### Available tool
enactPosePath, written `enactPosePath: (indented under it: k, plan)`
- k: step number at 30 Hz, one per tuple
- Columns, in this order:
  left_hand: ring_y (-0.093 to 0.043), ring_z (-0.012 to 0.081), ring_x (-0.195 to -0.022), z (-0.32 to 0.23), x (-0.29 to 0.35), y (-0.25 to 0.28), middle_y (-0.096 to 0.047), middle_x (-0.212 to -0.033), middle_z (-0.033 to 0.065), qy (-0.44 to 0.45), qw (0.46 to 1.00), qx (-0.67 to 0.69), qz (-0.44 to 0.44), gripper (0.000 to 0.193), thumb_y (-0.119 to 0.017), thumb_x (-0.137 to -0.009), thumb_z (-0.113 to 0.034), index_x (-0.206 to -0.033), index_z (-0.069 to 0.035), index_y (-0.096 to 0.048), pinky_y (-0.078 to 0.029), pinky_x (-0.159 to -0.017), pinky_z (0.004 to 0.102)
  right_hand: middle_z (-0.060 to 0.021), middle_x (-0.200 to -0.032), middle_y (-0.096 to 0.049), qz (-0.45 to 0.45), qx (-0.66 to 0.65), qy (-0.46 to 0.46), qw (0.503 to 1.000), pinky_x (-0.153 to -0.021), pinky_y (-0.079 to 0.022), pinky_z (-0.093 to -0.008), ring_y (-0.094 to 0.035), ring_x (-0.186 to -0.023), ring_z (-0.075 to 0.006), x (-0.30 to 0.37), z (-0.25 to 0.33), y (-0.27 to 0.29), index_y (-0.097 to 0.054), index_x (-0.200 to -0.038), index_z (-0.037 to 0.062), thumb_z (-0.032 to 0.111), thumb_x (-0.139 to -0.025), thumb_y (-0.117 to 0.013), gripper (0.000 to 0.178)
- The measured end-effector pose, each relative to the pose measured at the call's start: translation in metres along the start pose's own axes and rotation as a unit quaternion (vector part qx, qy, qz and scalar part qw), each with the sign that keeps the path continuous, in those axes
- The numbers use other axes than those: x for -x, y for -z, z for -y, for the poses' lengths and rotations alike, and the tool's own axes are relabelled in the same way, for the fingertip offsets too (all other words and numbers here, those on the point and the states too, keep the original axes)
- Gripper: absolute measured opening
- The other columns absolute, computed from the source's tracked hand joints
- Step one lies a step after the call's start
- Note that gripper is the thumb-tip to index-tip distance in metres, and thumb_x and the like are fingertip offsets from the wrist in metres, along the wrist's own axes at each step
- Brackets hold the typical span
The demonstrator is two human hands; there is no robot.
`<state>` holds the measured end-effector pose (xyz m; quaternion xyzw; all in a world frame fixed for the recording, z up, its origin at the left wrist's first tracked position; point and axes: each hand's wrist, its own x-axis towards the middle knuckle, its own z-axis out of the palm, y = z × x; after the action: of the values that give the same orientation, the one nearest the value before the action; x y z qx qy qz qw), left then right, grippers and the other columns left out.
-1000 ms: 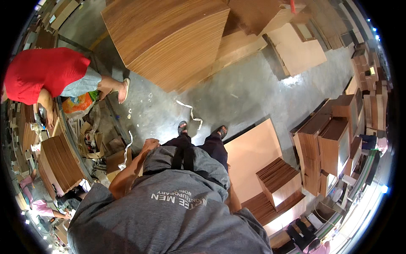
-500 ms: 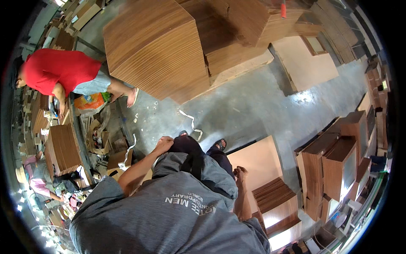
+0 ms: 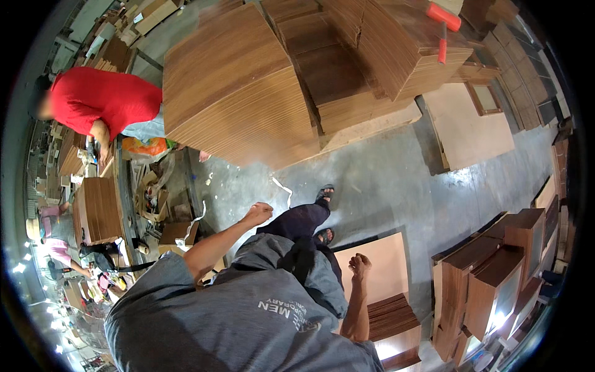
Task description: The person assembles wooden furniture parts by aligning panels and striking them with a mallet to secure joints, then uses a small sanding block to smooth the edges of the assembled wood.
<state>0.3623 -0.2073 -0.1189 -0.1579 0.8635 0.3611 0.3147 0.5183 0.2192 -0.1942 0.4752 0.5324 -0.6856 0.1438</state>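
Observation:
My left hand point(image 3: 258, 214) is held out ahead of my body, its fingers curled in and nothing seen in them. Below it is the grey concrete floor point(image 3: 248, 186), where a white strip point(image 3: 283, 190) lies. My right hand point(image 3: 359, 265) hangs at my right side in a loose fist, also with nothing visible inside. It appears in front of a pale flat board point(image 3: 390, 257), close to a stack of brown panels point(image 3: 392, 317). Neither hand can be seen touching an object.
Ahead rises a tall stack of wood-grain panels point(image 3: 242, 93), with more panel stacks point(image 3: 390, 56) beside it. Brown cabinets point(image 3: 496, 266) stand at the right. A person in a red shirt point(image 3: 102, 99) leans over a cluttered bench at the left. A pale board point(image 3: 468, 127) lies far right.
My legs have stepped, one foot now farther forward. My left hand has swung forward and right, away from my thigh. The person in red is now partly hidden by the tall stack.

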Motion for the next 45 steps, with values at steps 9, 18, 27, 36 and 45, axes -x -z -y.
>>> enactPosePath:
  k: [9, 18, 27, 36, 45]
  plan:
    - [-0.063, 0.0168, -0.066, -0.059, -0.106, -0.004, -0.068, -0.077, 0.0114, -0.093, 0.993, -0.005, 0.069, 0.034, -0.062, -0.079, -0.019, -0.103, 0.006, -0.067, -0.05, -0.057, 0.0295, -0.0076, -0.079, -0.065, -0.044, 0.126, 0.065, 0.989, -0.061, -0.049, -0.0276, -0.059, -0.069, -0.0147, 0.011, 0.011, 0.003, -0.066, -0.105, -0.0051, 0.018, -0.088, -0.06, 0.028]
    - [-0.063, 0.0354, -0.075, -0.105, -0.133, -0.015, -0.064, -0.08, 0.0234, -0.084, 0.995, -0.023, 0.043, 0.02, -0.055, -0.075, -0.016, -0.081, 0.001, -0.065, -0.048, -0.07, 0.0428, -0.0064, -0.08, -0.065, -0.096, 0.055, -0.011, 0.994, -0.057, -0.044, -0.023, -0.057, -0.065, -0.0114, -0.007, 0.049, -0.015, -0.066, -0.101, -0.0051, 0.004, -0.085, -0.053, 0.022]
    - [-0.062, 0.0323, -0.108, -0.114, -0.142, -0.063, -0.065, -0.113, 0.0211, 0.061, 0.988, -0.105, 0.099, 0.034, -0.056, -0.083, -0.016, -0.112, -0.001, -0.066, -0.047, -0.094, 0.0383, -0.008, -0.086, -0.066, -0.05, 0.15, -0.029, 0.987, -0.068, -0.048, -0.0261, -0.059, -0.075, -0.0142, -0.053, 0.035, -0.012, -0.066, -0.102, -0.0052, 0.008, -0.086, -0.055, 0.023]
    - [-0.05, 0.0434, -0.119, -0.077, -0.16, -0.175, -0.05, -0.128, 0.0317, 0.07, 0.927, -0.269, 0.251, 0.068, -0.061, -0.081, -0.028, -0.138, 0.003, -0.04, -0.041, -0.101, 0.0463, -0.0049, -0.079, -0.063, 0.034, 0.091, -0.113, 0.989, -0.057, -0.048, -0.0256, -0.059, -0.065, -0.0119, -0.144, 0.015, -0.012, -0.063, -0.108, -0.0013, 0.014, -0.088, -0.061, 0.026]
    - [-0.051, 0.0454, -0.112, -0.079, -0.17, -0.217, -0.047, -0.123, 0.0351, 0.044, 0.858, -0.429, 0.278, 0.076, -0.07, -0.071, -0.024, -0.132, 0.011, -0.041, -0.043, -0.092, 0.0555, -0.0008, -0.079, -0.059, 0.14, 0.085, -0.011, 0.987, -0.053, -0.045, -0.0228, -0.054, -0.063, -0.0084, -0.337, -0.083, -0.01, -0.062, -0.107, 0.0047, 0.02, -0.088, -0.066, 0.025]
